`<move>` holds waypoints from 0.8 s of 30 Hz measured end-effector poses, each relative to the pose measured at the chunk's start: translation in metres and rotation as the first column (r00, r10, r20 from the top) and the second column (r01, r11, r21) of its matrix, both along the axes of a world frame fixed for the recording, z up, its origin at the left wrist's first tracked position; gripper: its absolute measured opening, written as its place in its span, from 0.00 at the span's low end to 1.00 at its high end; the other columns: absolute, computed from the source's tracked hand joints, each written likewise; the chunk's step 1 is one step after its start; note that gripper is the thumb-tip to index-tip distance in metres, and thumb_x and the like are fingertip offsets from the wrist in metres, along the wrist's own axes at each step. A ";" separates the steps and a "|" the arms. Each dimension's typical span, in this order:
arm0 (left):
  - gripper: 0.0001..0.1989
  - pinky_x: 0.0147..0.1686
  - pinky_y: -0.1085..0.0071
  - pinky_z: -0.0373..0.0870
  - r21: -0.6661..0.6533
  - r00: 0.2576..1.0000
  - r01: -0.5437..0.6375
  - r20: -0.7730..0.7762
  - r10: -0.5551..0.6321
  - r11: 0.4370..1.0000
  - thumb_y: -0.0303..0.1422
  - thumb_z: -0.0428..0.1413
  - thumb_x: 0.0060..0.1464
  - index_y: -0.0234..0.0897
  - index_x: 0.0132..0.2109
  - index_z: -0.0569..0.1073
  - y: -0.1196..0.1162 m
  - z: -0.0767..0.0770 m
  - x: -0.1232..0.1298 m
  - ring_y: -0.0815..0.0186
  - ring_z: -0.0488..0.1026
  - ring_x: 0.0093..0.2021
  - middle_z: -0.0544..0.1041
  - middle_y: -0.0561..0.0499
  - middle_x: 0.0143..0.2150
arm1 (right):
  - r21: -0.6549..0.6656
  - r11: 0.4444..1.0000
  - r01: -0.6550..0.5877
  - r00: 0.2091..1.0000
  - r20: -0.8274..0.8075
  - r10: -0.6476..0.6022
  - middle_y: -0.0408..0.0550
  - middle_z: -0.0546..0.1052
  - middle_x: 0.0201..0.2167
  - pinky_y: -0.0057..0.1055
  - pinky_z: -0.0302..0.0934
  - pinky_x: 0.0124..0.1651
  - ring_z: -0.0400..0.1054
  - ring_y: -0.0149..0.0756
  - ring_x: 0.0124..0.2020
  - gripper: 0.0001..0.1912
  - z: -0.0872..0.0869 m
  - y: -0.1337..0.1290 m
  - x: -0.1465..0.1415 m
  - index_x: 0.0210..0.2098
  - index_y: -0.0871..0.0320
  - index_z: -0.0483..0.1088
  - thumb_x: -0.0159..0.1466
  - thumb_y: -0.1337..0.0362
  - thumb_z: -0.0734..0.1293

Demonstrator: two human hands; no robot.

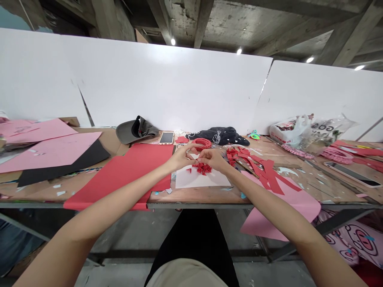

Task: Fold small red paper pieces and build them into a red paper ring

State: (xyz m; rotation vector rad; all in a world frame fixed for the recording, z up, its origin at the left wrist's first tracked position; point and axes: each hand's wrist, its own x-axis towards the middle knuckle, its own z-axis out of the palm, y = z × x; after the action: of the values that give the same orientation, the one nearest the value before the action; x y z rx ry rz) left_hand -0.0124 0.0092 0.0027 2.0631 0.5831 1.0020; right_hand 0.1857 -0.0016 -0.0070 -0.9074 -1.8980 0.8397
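Observation:
My left hand and my right hand meet above a white sheet of paper, thumbs and fingertips pinched close together. Whatever is between the fingertips is too small to make out. Just below them, a little heap of red paper scraps lies on the sheet. Behind the hands sits a red ring-shaped coil, partly covered by my fingers. To the right of my right hand are red paper strips and a thin pen-like stick. A large red paper sheet spreads under my left forearm.
Pink paper hangs over the table's front edge. At the back are a cap, a phone and dark cloth. Plastic bags and another phone lie right; pink sheets lie left. A white partition stands behind.

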 end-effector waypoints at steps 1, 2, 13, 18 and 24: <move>0.28 0.36 0.70 0.73 -0.013 1.000 -0.002 -0.002 0.002 1.000 0.34 0.63 0.47 0.41 0.57 0.71 0.001 0.002 -0.001 0.71 0.74 0.31 0.73 0.46 0.49 | 0.025 1.000 0.015 1.000 0.004 -0.015 0.44 0.74 0.20 0.27 0.58 0.24 0.63 0.28 0.20 0.14 0.000 0.001 0.001 0.26 0.60 0.73 0.54 0.55 0.72; 0.27 0.36 0.70 0.73 -0.029 1.000 -0.020 0.000 0.020 0.999 0.35 0.62 0.48 0.40 0.57 0.71 0.003 0.003 -0.003 0.69 0.74 0.31 0.74 0.46 0.47 | 0.061 0.997 0.041 0.999 0.003 -0.041 0.44 0.74 0.20 0.27 0.59 0.25 0.64 0.29 0.20 0.13 0.001 0.002 0.003 0.26 0.59 0.73 0.55 0.54 0.71; 0.10 0.27 0.71 0.60 -0.011 0.836 -0.499 -0.270 0.478 0.867 0.33 0.66 0.37 0.37 0.28 0.73 0.065 -0.022 -0.050 0.63 0.69 0.26 0.73 0.52 0.23 | 0.522 0.816 0.250 0.944 0.058 -0.326 0.51 0.78 0.41 0.41 0.65 0.48 0.71 0.42 0.45 0.13 0.002 0.004 0.009 0.39 0.54 0.78 0.67 0.59 0.61; 0.17 0.25 0.72 0.61 -0.115 0.859 -0.486 -0.245 0.450 0.866 0.29 0.69 0.29 0.35 0.30 0.72 0.069 -0.028 -0.048 0.65 0.69 0.23 0.72 0.54 0.22 | 0.512 0.821 0.253 0.942 0.065 -0.330 0.52 0.78 0.40 0.37 0.66 0.41 0.71 0.42 0.43 0.13 0.002 0.002 0.008 0.37 0.56 0.76 0.67 0.59 0.61; 0.20 0.24 0.71 0.65 -0.253 0.928 -0.364 -0.184 0.325 0.896 0.35 0.71 0.30 0.33 0.31 0.72 0.064 -0.018 -0.044 0.64 0.72 0.23 0.75 0.50 0.24 | 0.504 0.828 0.246 0.946 0.063 -0.319 0.53 0.77 0.40 0.36 0.67 0.39 0.71 0.41 0.42 0.12 0.002 0.003 0.007 0.37 0.56 0.76 0.66 0.61 0.61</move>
State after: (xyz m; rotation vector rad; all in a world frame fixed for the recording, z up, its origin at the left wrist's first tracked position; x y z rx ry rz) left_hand -0.0563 0.0727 -0.0149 1.8146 1.1313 0.9109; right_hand 0.1931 0.0012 -0.0047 -0.9112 -1.9061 0.0944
